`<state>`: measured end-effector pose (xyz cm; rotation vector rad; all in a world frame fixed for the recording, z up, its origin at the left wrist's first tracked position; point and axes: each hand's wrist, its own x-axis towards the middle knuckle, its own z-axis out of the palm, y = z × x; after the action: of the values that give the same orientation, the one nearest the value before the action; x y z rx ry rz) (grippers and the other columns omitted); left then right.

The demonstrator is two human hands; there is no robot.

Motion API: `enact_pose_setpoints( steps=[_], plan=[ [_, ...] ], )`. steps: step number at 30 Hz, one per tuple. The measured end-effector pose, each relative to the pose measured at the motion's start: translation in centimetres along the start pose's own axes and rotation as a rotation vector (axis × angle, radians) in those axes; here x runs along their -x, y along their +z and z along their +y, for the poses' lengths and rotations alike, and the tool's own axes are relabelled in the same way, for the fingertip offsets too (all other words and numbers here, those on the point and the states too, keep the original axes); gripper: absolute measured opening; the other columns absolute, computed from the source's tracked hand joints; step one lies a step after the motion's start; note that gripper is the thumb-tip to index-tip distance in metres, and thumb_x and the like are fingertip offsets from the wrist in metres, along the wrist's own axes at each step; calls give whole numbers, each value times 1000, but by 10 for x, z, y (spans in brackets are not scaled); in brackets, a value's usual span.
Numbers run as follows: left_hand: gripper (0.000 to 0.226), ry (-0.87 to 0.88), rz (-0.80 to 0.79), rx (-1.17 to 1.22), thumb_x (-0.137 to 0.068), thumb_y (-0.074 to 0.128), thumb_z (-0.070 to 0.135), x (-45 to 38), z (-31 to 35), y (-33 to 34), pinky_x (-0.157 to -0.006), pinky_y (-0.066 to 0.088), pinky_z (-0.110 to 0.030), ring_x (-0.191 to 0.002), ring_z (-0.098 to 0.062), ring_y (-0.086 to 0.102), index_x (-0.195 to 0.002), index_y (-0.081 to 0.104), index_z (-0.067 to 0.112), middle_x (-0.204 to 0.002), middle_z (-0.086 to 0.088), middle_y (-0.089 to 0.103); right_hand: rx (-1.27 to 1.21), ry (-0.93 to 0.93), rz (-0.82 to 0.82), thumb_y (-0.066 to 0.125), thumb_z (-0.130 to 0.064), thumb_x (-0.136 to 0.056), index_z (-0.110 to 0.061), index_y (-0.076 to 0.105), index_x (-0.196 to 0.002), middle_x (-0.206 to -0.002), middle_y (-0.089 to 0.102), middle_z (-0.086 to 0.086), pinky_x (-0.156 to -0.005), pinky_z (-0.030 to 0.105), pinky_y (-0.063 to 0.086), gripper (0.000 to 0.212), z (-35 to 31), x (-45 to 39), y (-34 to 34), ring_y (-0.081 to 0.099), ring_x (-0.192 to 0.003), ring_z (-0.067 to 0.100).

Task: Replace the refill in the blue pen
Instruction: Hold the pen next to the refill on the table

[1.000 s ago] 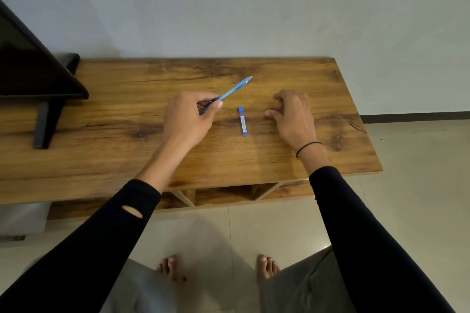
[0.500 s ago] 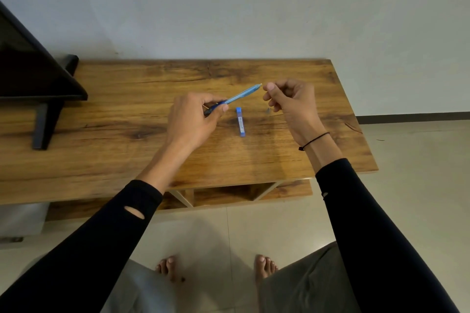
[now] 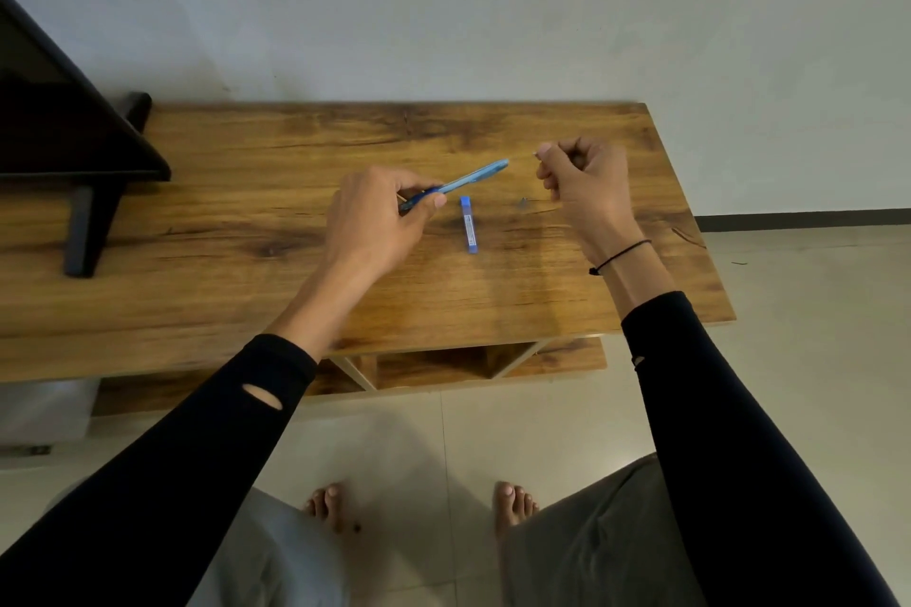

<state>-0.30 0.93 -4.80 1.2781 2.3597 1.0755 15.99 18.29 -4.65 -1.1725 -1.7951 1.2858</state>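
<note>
Head view: left hand (image 3: 374, 222) pinches the blue pen (image 3: 461, 182) tilted tip-up above the worktop (image 3: 246, 291), presumably to thread the thin lead nipped in the right hand (image 3: 586, 185).

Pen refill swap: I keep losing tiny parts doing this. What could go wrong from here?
1. The right hand pinches something thin at its fingertips, too small to identify; held above the table, it could drop.
2. A small dark bit lies loose near the blue case and could get brushed off.
3. The left hand holds the pen tilted, so inner parts might slide out.
</note>
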Motion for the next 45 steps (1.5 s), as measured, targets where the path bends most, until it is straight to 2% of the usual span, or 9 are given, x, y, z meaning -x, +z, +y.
enact_pose_setpoints(
  steps=[8,15,18,24,30,35,37,41,45],
  plan=[
    [25,-8,4,21,-100,75,32,0,1,-1,-87,60,-35,-98,-9,70,-123,81,25,-115,6,82,608,-20,-166,76,-18,-94,-3,72,-84,-70,60,-6,-56,18,38,19,26,-2,-14,53,-65,4],
    [26,-7,-16,11,-100,75,34,-1,4,-3,-89,61,-38,-100,-10,72,-123,81,25,-115,6,82,453,6,63,77,-25,-95,-13,68,-85,-78,69,0,-59,17,42,18,23,-3,-15,59,-70,8],
    [25,-18,-19,22,-100,75,35,-1,4,-1,-87,62,-37,-95,-9,71,-122,82,25,-111,7,83,237,-6,123,70,-29,-98,-18,67,-82,-75,73,1,-68,29,54,20,11,1,-12,64,-67,10],
    [7,-69,-49,222,-98,76,35,6,13,14,-79,68,-41,-67,-2,79,-99,83,34,-75,13,81,-98,59,-152,68,-29,-102,-5,73,-97,-74,72,8,-55,26,50,26,-15,20,14,61,-56,11],
    [19,-31,-63,70,-95,78,41,8,19,19,-68,66,-38,-64,-5,77,-76,75,40,-67,10,79,-23,41,-236,76,-13,-95,-9,70,-84,-73,76,9,-56,23,57,14,-18,35,40,73,-58,10],
    [26,-47,-218,-63,-90,81,50,6,12,16,-62,58,-34,-66,-8,71,-91,85,24,-73,5,79,138,37,-179,83,-16,-90,-10,70,-77,-69,76,8,-61,36,66,19,-14,37,48,76,-58,15],
    [23,-84,-210,-78,-92,83,43,6,11,16,-56,47,-24,-55,-7,63,-87,85,21,-66,1,76,163,10,-212,83,-19,-91,-5,73,-85,-71,77,8,-63,36,67,18,-13,38,52,78,-62,15],
    [18,-161,-116,-177,-90,85,33,2,2,15,-59,39,-14,-68,-7,69,-100,85,18,-84,2,81,302,-8,-196,80,-30,-93,-10,73,-88,-74,76,6,-68,42,67,22,-6,36,60,78,-69,19],
    [16,-86,-98,-389,-97,76,30,1,-10,20,-68,54,-31,-75,-19,70,-95,78,14,-82,0,73,645,-69,-146,75,-41,-91,-17,65,-93,-90,72,5,-69,35,48,26,-1,42,64,70,-91,29]
  ],
)
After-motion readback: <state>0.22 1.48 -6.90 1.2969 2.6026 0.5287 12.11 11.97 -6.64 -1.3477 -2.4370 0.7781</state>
